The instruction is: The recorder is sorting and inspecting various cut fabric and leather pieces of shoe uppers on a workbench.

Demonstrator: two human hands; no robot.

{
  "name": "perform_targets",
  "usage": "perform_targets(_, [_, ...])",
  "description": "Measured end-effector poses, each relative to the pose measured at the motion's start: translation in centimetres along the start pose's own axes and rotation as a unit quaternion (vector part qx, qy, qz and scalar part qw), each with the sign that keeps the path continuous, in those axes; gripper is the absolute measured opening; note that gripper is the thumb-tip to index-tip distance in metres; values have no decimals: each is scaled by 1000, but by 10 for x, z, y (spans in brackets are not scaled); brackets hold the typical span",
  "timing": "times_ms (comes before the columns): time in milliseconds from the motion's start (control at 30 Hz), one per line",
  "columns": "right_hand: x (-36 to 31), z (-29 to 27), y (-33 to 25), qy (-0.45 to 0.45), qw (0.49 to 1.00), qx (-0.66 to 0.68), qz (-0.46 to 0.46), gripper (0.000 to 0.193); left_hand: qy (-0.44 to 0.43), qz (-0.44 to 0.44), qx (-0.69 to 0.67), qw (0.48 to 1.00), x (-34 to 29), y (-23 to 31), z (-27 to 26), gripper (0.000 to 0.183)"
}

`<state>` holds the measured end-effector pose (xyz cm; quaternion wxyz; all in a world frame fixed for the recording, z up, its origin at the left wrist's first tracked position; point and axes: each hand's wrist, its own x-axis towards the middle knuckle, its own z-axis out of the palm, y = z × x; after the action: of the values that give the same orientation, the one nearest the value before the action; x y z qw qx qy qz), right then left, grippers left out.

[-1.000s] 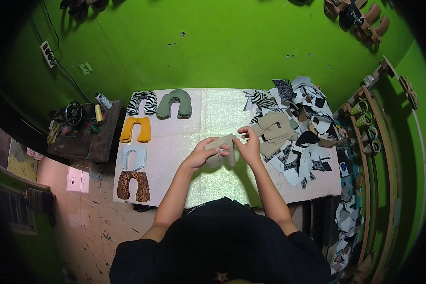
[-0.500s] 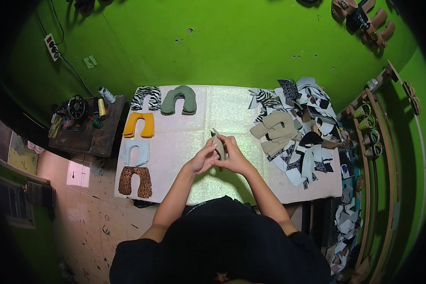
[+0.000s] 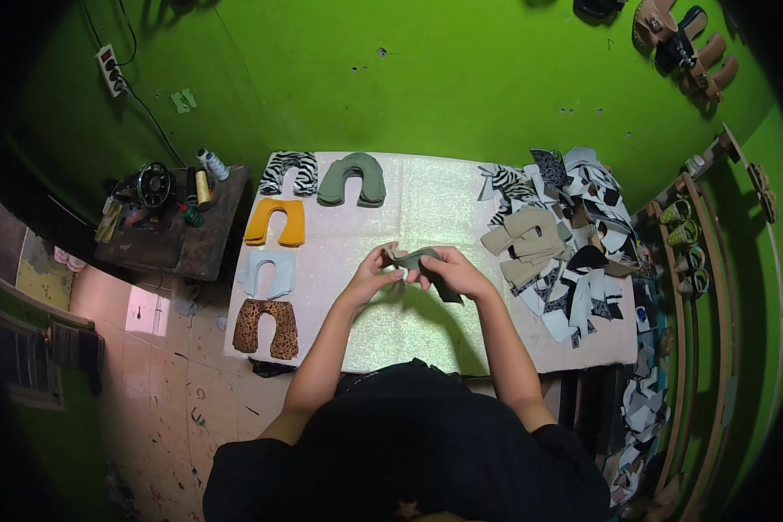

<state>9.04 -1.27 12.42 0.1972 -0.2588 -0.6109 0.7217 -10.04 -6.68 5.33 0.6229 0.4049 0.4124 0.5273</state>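
Note:
Above the middle of the table I hold a green U-shaped cut piece (image 3: 419, 258), bent and twisted between my hands. My left hand (image 3: 372, 280) pinches its left end with curled fingers. My right hand (image 3: 454, 271) grips the other side, thumb on top, and a darker end hangs below it. On the table's left lie stacks of similar U-shaped pieces: zebra-print (image 3: 275, 174), green (image 3: 331, 185), yellow (image 3: 258, 225), light blue (image 3: 250, 271) and leopard-print (image 3: 252, 328). Beige U-shaped pieces (image 3: 522, 228) lie loosely piled at the right.
Mixed scraps (image 3: 593, 217) cover the right side of the pale table (image 3: 365, 344). A sewing machine (image 3: 154, 185) and thread cones (image 3: 211, 165) occupy a dark stand at left. A wooden rack (image 3: 685, 287) with sandals (image 3: 683, 228) stands at right; a power strip (image 3: 110, 71) hangs on the green wall.
My hands have moved apart, the right one going rightward. The green piece, earlier held narrow and nearly edge-on, is now spread between them. The whole view has shifted slightly.

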Motion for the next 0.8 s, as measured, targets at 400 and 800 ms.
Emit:
perform_targets(400, [37,11,10,32,999,33,29,19,-75,-61,-81,992,-11,20,-46,12])
perform_targets(800, [121,16,88,220,970,1,101,18,53,-236,-343,908,10,23,-110,27])
